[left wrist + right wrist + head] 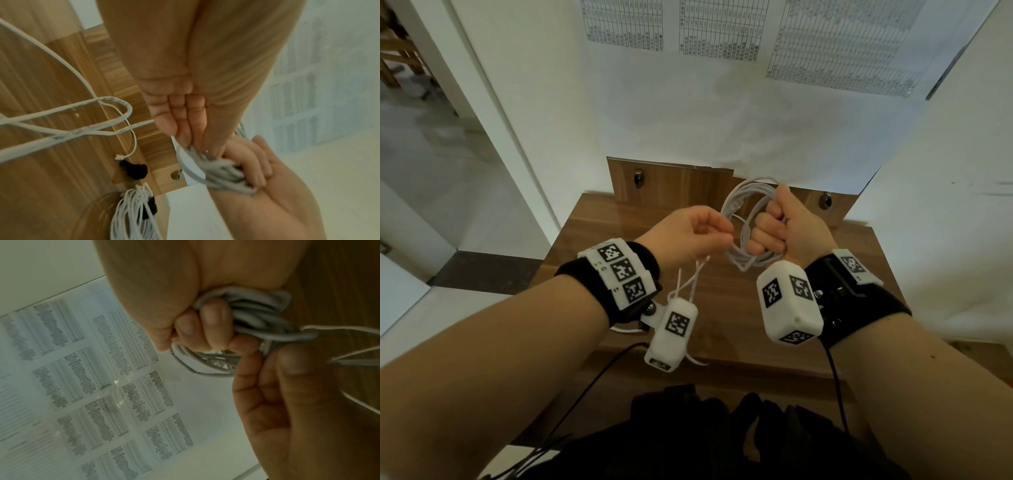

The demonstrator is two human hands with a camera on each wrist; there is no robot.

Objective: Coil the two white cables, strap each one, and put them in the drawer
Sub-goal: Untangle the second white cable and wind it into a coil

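Observation:
My right hand (767, 233) is raised over the wooden table (592, 233), its fingers curled tightly round a coil of white cable (743, 198). In the right wrist view the loops of this coil (259, 318) pass under the curled fingers (213, 321). Just left of it, my left hand (717, 236) pinches the coil's loose strand. The tail (690, 281) hangs down below that hand. A second white cable (131, 216), coiled and bound with a black strap, lies on the table. The loose tail (86, 104) trails over the wood.
A loose black strap (134, 170) lies on the table near the cable's plug (118, 157). A wooden back panel (671, 181) with metal fittings stands against the white wall. Printed sheets (719, 31) hang above. An open doorway is at the left.

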